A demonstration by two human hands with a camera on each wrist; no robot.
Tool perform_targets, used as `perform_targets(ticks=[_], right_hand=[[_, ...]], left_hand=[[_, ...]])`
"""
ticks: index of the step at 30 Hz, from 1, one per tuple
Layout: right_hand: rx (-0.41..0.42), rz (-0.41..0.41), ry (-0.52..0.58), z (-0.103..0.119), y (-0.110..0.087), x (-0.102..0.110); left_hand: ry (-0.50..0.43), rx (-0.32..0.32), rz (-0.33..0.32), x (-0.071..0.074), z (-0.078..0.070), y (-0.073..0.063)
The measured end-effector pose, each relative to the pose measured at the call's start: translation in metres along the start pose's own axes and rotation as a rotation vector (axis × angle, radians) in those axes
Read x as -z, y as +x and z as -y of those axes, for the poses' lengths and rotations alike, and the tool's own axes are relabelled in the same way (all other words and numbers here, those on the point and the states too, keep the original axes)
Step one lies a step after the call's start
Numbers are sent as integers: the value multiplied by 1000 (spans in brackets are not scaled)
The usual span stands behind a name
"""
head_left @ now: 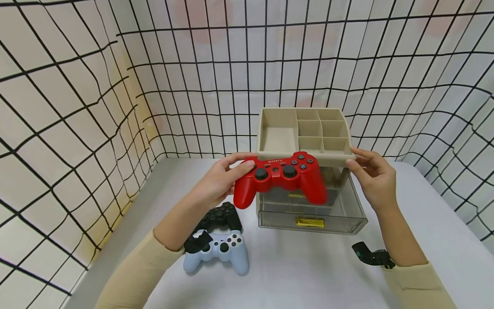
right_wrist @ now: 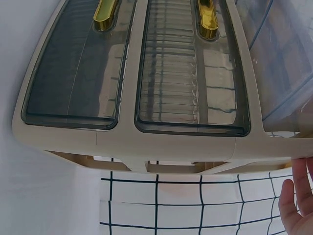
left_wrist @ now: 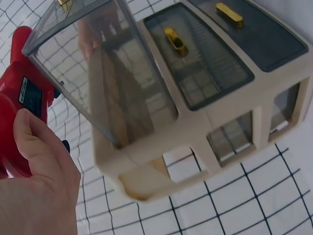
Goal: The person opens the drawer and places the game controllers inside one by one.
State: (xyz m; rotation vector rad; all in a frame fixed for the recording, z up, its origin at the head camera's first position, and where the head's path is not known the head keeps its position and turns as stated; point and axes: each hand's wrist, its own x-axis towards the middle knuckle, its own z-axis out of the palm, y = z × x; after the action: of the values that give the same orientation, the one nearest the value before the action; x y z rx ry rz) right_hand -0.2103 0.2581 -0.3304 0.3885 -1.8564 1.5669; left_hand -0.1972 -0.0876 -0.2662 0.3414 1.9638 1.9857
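My left hand (head_left: 221, 178) grips a red game controller (head_left: 316, 184) by its left side, thumb on the front, in the head view. In the left wrist view the controller's back label faces the camera. The controller hangs over the pulled-out smoky clear drawer (head_left: 332, 227) of a beige drawer organizer (head_left: 305, 161). That drawer has a yellow handle (head_left: 310, 222). At the organizer's upper right corner, my right hand (head_left: 374, 176) touches the side with nearly straight fingers; the right wrist view shows its fingertips at the beige frame (right_wrist: 186, 147).
A light blue controller (head_left: 235, 253) and a black controller (head_left: 231, 216) lie on the white table (head_left: 285, 274), partly behind my left forearm. Open compartments (head_left: 278, 139) top the organizer. Two lower drawers (left_wrist: 205, 63) are closed. Black wire grid (head_left: 216, 77) surrounds the table at back and sides.
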Motion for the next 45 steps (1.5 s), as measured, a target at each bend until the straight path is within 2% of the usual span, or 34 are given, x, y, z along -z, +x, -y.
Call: perform_targets(ticks=[9, 15, 23, 28, 32, 36, 45], right_hand=[[-5, 6, -124, 1, -2, 0], [-16, 11, -158, 3, -3, 0], [-11, 9, -142, 2, -2, 0], [-29, 11, -155, 2, -3, 0], [-28, 10, -163, 2, -3, 0], [-25, 3, -167, 3, -3, 0], [-14, 1, -152, 2, -3, -1]], left_hand=[[-21, -11, 47, -21, -3, 10], [26, -15, 65, -32, -5, 15], [172, -117, 102, -41, -3, 18], [291, -160, 90, -45, -1, 19], [354, -196, 111, -48, 0, 18], [418, -213, 131, -52, -1, 17], [611, -243, 135, -58, 0, 17]])
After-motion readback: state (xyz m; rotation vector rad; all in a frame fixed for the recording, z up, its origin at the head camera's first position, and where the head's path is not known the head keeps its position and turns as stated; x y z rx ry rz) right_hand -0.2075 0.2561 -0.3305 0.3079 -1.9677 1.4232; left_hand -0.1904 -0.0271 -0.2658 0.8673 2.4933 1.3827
